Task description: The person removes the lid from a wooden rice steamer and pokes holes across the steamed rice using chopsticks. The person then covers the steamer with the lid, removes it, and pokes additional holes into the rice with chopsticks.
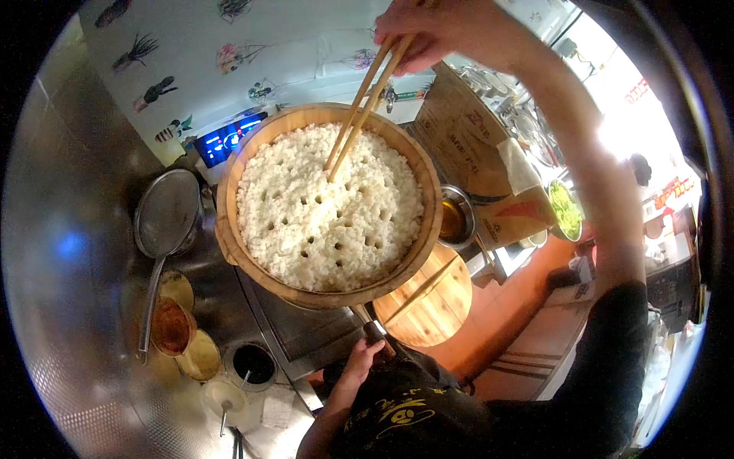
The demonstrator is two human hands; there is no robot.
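Note:
My right hand [428, 34] is closed around a pair of long wooden chopsticks [371, 96]. Their tips are down in the cooked white rice [294, 180], left of centre of the far half. A round wooden steamer tub [232, 249] holds the rice, and small dark holes dot its surface. Below the tub, close to my body, my left hand [362, 362] is closed on a dark pan handle [373, 330] that comes out from under the tub. The pan itself is mostly hidden by the tub.
A round wooden lid [432, 306] lies right of the tub, near a metal bowl of amber liquid [456, 218]. On the left are a mesh strainer [168, 210] and several sauce containers, one reddish [170, 325]. A cardboard box [459, 138] and a bowl of chopped greens [566, 210] stand right.

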